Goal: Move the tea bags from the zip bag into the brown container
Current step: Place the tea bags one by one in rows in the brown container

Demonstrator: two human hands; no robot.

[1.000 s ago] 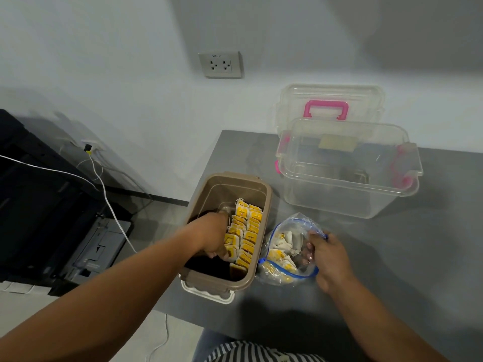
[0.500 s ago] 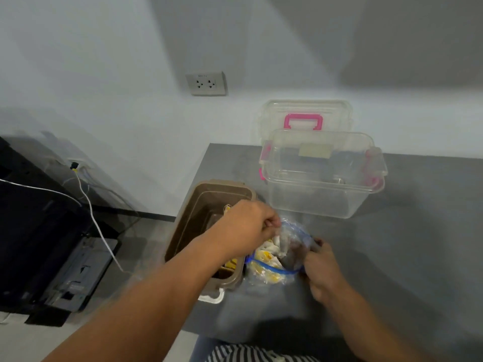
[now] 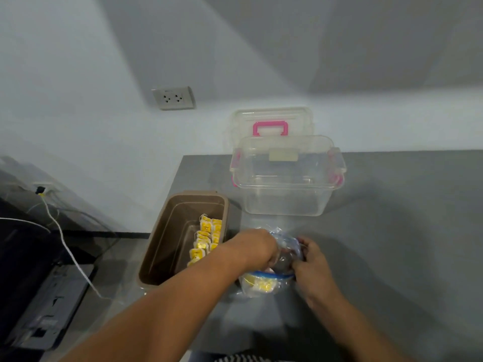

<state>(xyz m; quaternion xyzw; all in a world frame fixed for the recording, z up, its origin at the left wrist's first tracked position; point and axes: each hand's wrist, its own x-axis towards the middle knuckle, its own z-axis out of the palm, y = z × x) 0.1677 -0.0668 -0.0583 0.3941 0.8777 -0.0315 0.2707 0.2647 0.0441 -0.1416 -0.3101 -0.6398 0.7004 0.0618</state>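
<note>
A strip of striped clothing shows at the bottom edge, nearer than the brown container. Two bare forearms reach forward over a grey desk.

Just to the right of the brown container, the zip bag lies on the desk with its blue-edged mouth open. Yellow-and-white tea bags show through the near end of its clear plastic.

The left hand dips into the bag's mouth from the container's side. Its fingers curl downward and their tips are hidden by the plastic, so it cannot be told whether they pinch a tea bag. The right hand, on the side of the bag away from the container, grips the bag's edge with curled fingers.

The brown container stands open at the desk's left edge. A row of yellow-tagged tea bags stands along its right inner wall.

Beyond the container and to its right sits a clear plastic box with pink latches. Behind the box a clear lid with a pink handle leans on the wall.

Farther still, above the container, a wall socket is set in the pale wall. To the container's left, off the desk, a white cable crosses a dark machine.
</note>
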